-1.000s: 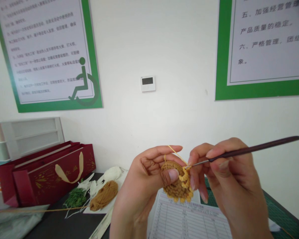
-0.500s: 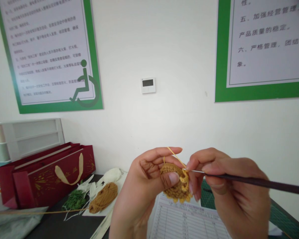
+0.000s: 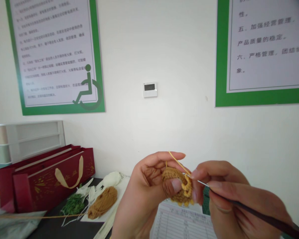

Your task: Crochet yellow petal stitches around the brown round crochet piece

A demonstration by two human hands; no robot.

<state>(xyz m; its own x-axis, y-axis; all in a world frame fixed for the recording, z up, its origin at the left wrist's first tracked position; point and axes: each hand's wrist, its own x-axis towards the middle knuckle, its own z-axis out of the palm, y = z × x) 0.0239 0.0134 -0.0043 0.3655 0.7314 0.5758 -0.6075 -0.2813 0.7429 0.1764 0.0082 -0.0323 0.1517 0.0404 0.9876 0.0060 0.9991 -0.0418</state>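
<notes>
My left hand (image 3: 149,189) pinches a round brown crochet piece (image 3: 173,174) with a yellow looped edging (image 3: 186,187), thumb on its front. A strand of yellow yarn (image 3: 177,160) runs over the raised left index finger down to the edging. In my right hand (image 3: 239,199) is a crochet hook (image 3: 254,209) with a dark handle and thin metal shaft, gripped between thumb and fingers. The hook's tip meets the upper edge of the piece, by the yellow stitches. My right fingertips are close against the piece's right side.
On the dark table lie a brown yarn ball (image 3: 103,202), green yarn (image 3: 74,203) and white yarn (image 3: 112,179). Red gift bags (image 3: 52,179) stand at left before a drawer unit (image 3: 37,137). A printed sheet (image 3: 181,220) lies beneath my hands.
My right hand has moved right and slightly down, and the hook now slants more steeply. The whole view has shifted a little, so the hands and crochet piece appear lower.
</notes>
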